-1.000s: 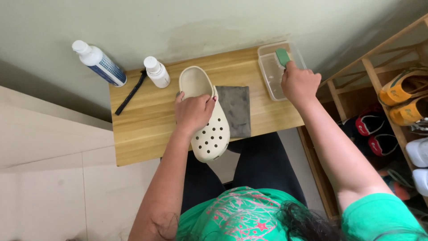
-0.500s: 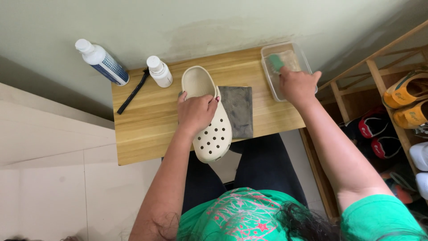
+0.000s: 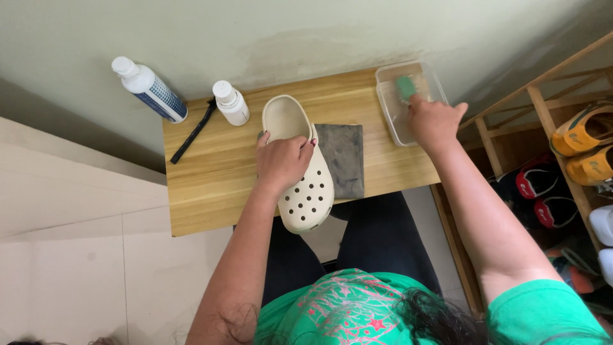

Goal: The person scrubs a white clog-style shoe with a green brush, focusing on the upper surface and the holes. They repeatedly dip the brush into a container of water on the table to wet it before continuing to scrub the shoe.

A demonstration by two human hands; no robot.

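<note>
Clog (image 3: 299,167) lies on wooden table (image 3: 211,185), toe toward the person, beside grey cloth (image 3: 341,156). Left hand (image 3: 281,161) clamps across its middle. Right hand (image 3: 434,121) grips green sponge (image 3: 405,87) inside clear tub (image 3: 389,102). Looks like wetting step; scrubbing needs sponge brought onto the clog.

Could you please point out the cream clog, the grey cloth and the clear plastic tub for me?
cream clog (image 3: 310,199), head view, on its perforated toe.
grey cloth (image 3: 341,156), head view, on its middle.
clear plastic tub (image 3: 387,96), head view, on its left wall.
</note>
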